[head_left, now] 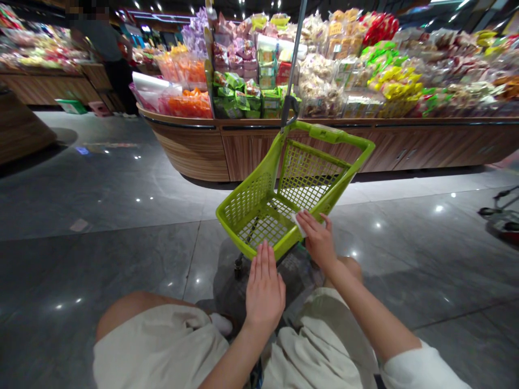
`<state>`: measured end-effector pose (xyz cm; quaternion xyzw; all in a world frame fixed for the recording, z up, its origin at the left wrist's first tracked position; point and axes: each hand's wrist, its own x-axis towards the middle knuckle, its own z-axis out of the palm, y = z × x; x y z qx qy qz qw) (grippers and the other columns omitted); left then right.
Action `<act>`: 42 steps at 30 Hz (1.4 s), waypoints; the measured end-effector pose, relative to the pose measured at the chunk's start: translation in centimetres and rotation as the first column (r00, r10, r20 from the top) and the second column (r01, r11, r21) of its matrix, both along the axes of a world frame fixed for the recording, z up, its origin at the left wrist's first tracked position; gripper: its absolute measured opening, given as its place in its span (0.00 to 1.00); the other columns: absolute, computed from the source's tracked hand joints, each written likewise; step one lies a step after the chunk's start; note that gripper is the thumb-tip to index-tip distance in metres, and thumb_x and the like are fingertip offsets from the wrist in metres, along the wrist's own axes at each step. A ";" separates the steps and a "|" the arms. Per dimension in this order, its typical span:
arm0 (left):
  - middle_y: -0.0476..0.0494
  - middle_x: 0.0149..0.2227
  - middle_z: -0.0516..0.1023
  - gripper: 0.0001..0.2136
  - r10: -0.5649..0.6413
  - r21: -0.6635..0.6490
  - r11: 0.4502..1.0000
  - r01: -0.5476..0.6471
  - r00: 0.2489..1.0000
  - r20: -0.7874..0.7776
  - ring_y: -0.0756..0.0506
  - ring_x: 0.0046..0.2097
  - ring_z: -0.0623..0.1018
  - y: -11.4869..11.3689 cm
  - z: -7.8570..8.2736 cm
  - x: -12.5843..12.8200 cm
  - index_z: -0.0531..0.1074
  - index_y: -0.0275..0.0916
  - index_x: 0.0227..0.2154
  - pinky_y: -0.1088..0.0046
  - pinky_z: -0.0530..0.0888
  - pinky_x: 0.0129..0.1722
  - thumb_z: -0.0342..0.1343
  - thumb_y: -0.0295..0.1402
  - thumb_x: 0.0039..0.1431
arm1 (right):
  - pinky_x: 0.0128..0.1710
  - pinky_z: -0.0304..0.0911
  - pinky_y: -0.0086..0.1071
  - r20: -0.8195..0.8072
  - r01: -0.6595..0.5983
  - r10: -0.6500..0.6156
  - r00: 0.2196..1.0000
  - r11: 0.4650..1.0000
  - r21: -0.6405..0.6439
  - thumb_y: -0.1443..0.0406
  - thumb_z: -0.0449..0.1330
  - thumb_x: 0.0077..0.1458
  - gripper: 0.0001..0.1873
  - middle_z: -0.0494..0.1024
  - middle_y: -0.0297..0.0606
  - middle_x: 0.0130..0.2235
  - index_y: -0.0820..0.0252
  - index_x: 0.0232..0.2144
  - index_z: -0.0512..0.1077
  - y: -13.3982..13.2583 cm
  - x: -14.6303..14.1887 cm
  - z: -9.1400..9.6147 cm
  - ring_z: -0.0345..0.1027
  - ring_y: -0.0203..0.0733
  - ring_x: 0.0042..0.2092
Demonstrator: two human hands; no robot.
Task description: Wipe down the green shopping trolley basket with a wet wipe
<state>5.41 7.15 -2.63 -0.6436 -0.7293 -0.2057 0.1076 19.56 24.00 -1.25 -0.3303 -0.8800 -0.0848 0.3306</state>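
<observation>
Pinching a white wipe (299, 223) against the near rim of a lime-green plastic shopping basket (248, 199), the right hand (318, 240) curls half shut. The left hand (264, 286) lies flat and open, fingertips at the rim. Grey floor tile (101, 216) spreads wide on both sides, below bagged snacks (357, 70) on a wooden counter (405, 146) ahead.

Polished grey stone floor (101, 200) reflects ceiling spotlights before a curved wood-panelled counter (190, 151) heaped with bagged snacks (389, 75).
</observation>
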 end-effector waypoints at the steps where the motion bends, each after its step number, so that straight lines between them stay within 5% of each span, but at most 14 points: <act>1: 0.28 0.71 0.50 0.37 0.004 -0.001 1.000 -0.004 1.000 0.001 0.37 0.72 0.51 0.0 0.0 0.0 0.29 0.27 0.69 0.55 0.62 0.68 0.45 0.28 0.65 | 0.67 0.41 0.44 0.027 -0.051 0.051 0.998 0.999 -0.004 0.77 0.47 0.58 0.33 0.72 0.42 0.61 0.55 0.64 0.61 -1.7 -0.9 -0.2 0.63 0.42 0.65; 5: 0.29 0.71 0.52 0.37 -0.004 -0.004 1.000 0.004 1.000 0.002 0.37 0.71 0.53 0.0 -0.1 -0.2 0.29 0.28 0.70 0.55 0.62 0.68 0.44 0.26 0.64 | 0.68 0.41 0.42 0.149 -0.270 0.265 0.952 0.963 0.013 0.74 0.47 0.63 0.30 0.72 0.40 0.61 0.54 0.66 0.58 -5.9 -2.6 -0.6 0.61 0.38 0.65; 8: 0.29 0.71 0.52 0.37 -0.023 0.003 1.000 0.023 1.000 0.006 0.38 0.71 0.54 -0.1 0.0 -0.5 0.28 0.30 0.70 0.55 0.63 0.67 0.44 0.26 0.64 | 0.68 0.38 0.44 0.199 -0.337 0.326 0.924 0.941 0.025 0.75 0.46 0.62 0.32 0.72 0.38 0.62 0.53 0.66 0.57 -3.5 -0.8 0.0 0.62 0.37 0.65; 12: 0.29 0.71 0.51 0.37 -0.031 0.007 1.000 0.031 1.000 -0.002 0.38 0.71 0.53 -0.1 0.0 -0.5 0.28 0.30 0.70 0.56 0.63 0.67 0.44 0.27 0.65 | 0.68 0.34 0.47 0.110 -0.118 0.111 0.988 0.991 0.058 0.80 0.46 0.56 0.37 0.72 0.39 0.61 0.51 0.65 0.58 2.5 2.4 1.0 0.66 0.40 0.63; 14: 0.29 0.71 0.50 0.37 -0.018 0.001 1.000 0.018 1.000 -0.003 0.38 0.72 0.52 -0.1 0.0 -0.4 0.29 0.30 0.70 0.56 0.62 0.67 0.44 0.27 0.65 | 0.67 0.36 0.48 0.068 0.001 -0.005 0.998 0.998 0.069 0.80 0.47 0.55 0.38 0.72 0.40 0.62 0.52 0.65 0.60 3.1 2.5 0.9 0.66 0.43 0.62; 17: 0.29 0.71 0.50 0.37 0.001 -0.003 1.000 -0.001 1.000 0.001 0.38 0.72 0.52 0.0 -0.1 -0.1 0.29 0.29 0.70 0.55 0.62 0.67 0.44 0.27 0.65 | 0.65 0.42 0.46 0.071 0.047 -0.051 0.996 0.997 0.058 0.79 0.48 0.56 0.35 0.71 0.44 0.62 0.57 0.64 0.60 -0.3 0.1 0.2 0.64 0.45 0.64; 22: 0.29 0.71 0.52 0.38 0.000 -0.009 1.000 0.000 1.000 0.000 0.38 0.72 0.52 -0.1 -0.1 -0.3 0.28 0.29 0.69 0.54 0.61 0.68 0.45 0.27 0.64 | 0.65 0.45 0.42 0.194 -0.281 0.265 0.944 0.958 0.059 0.75 0.47 0.61 0.30 0.71 0.40 0.62 0.57 0.64 0.60 -6.1 -2.9 -0.3 0.60 0.38 0.66; 26: 0.30 0.71 0.51 0.37 -0.028 0.001 1.000 0.028 1.000 0.004 0.38 0.71 0.53 -0.2 0.0 -0.6 0.29 0.31 0.70 0.55 0.63 0.67 0.44 0.27 0.65 | 0.65 0.45 0.42 0.231 -0.329 0.308 0.923 0.942 0.060 0.76 0.47 0.60 0.33 0.71 0.39 0.62 0.55 0.65 0.58 -1.5 0.1 0.8 0.63 0.38 0.64; 30: 0.30 0.71 0.50 0.36 -0.016 0.003 1.000 0.016 1.000 -0.004 0.38 0.72 0.52 0.0 0.0 -0.5 0.31 0.30 0.70 0.56 0.62 0.67 0.44 0.26 0.65 | 0.64 0.46 0.44 0.164 -0.086 0.072 0.984 0.993 0.084 0.79 0.49 0.55 0.36 0.71 0.41 0.62 0.56 0.65 0.60 3.1 2.5 1.4 0.65 0.43 0.63; 34: 0.30 0.71 0.50 0.36 0.004 -0.014 1.000 -0.004 1.000 -0.008 0.38 0.72 0.50 0.0 -0.2 -0.2 0.32 0.27 0.70 0.56 0.61 0.68 0.44 0.27 0.65 | 0.61 0.51 0.44 0.137 0.036 -0.041 0.990 0.999 0.036 0.80 0.49 0.54 0.35 0.70 0.44 0.63 0.61 0.64 0.61 -0.5 0.1 0.8 0.62 0.45 0.65; 38: 0.31 0.71 0.51 0.38 0.011 -0.019 1.000 -0.011 1.000 -0.005 0.39 0.72 0.52 -0.1 -0.4 -0.3 0.31 0.29 0.70 0.56 0.60 0.68 0.46 0.27 0.64 | 0.62 0.51 0.40 0.198 -0.187 0.182 0.963 0.982 0.004 0.78 0.48 0.57 0.32 0.69 0.41 0.64 0.63 0.63 0.62 -6.4 -2.9 0.1 0.59 0.41 0.66; 42: 0.32 0.71 0.52 0.37 0.001 -0.023 1.000 -0.002 1.000 -0.013 0.39 0.72 0.53 -0.1 -0.3 -0.5 0.30 0.29 0.70 0.57 0.60 0.68 0.45 0.27 0.64 | 0.63 0.49 0.41 0.241 -0.321 0.313 0.919 0.947 -0.006 0.77 0.48 0.57 0.34 0.69 0.39 0.64 0.58 0.65 0.60 -4.4 -1.2 0.5 0.60 0.39 0.66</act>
